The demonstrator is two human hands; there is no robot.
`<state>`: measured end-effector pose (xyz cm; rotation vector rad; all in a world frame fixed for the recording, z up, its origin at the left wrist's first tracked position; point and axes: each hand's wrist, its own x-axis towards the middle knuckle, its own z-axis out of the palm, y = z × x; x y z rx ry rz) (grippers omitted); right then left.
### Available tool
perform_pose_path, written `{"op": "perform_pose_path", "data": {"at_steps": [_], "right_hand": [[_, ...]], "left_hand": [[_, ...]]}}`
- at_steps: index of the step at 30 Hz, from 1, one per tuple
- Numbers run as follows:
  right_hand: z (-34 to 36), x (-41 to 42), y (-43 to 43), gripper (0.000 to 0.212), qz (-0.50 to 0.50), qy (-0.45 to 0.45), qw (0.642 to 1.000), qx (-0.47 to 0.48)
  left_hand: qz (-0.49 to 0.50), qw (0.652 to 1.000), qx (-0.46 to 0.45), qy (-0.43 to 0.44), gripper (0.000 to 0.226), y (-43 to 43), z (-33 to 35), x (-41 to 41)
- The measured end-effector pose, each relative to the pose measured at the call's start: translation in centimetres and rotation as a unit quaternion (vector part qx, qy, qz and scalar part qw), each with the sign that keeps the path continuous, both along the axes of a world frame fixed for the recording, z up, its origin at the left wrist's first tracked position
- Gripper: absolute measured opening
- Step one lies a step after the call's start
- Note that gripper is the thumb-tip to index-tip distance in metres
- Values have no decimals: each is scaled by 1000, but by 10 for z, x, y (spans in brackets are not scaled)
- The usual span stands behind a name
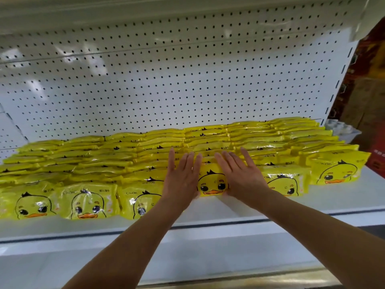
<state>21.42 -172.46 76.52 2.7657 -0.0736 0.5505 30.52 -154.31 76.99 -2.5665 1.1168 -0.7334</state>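
Flanking duck pack (212,183): left hand (181,177), right hand (241,177), fingers straight.

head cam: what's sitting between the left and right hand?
A yellow duck-face pack fronting its row on the white shelf; the left hand and right hand flank it, fingers straight. Head view.

a white pegboard back panel (166,80) rises behind a white shelf (337,195), red-brown cartons (366,97) at right.
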Motion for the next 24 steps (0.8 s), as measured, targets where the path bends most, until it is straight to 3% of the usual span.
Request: {"op": "perform_pose_path", "data": {"at_steps": [4, 9, 14, 24], "right_hand": [[5, 6, 7, 132, -40, 47, 998, -20], [9, 13, 4, 129, -42, 52, 997, -25], [13, 24, 4, 132, -77, 77, 992, -61], [25, 31, 5, 119, -75, 126, 987, -64]], "left_hand": [[34, 998, 25, 39, 108, -13, 8, -3], [33, 997, 44, 54, 119, -19, 16, -4], [47, 996, 45, 65, 121, -25, 15, 2], [69, 992, 77, 70, 123, -33, 17, 12]]}}
